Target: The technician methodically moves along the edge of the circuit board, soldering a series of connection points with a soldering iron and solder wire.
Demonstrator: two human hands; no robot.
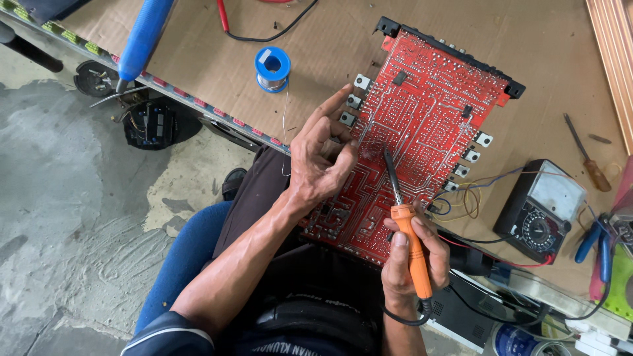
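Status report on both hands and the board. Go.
Right hand grips orange soldering iron, tip on red circuit board. Left hand pinches solder wire at board edge. Nothing in the way.

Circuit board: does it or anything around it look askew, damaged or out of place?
The red circuit board lies askew, its near corner hanging past the bench edge over the person's lap. The right hand holds an orange soldering iron on it. No damage shows.
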